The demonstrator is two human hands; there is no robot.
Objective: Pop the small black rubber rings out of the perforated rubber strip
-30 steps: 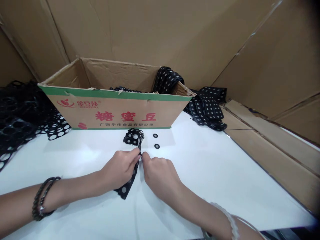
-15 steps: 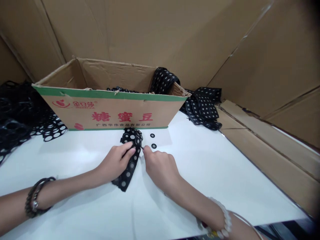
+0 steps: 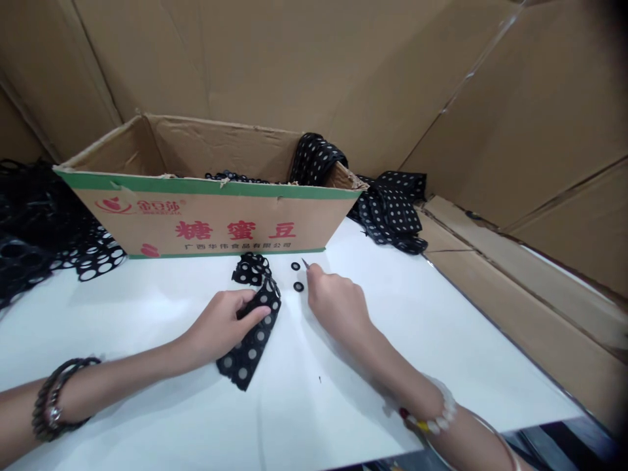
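- Extending before the green-edged brown cardboard box [image 3: 210,206], the pale-dotted black strip [image 3: 255,340], pinched by the left hand's [image 3: 223,324] fingers, could be torn by tugging.
- If jolted, the thin grey pointed tool [image 3: 305,263], clamped by the right hand's [image 3: 338,301] fingers, could be dropped.
- Two small round black discs [image 3: 298,286] beside it could be scattered by its tip.

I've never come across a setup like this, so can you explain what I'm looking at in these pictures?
No machine here: these are a person's bare hands, seen by a camera worn on the head. The left hand holds a black dotted strip; the right hand grips a small pointed tool, mostly hidden. Two small black discs with pale centers lie on the white table near the tool's tip. Behind them stands a cardboard box, with black, holey material to its left and more dotted material to its right.
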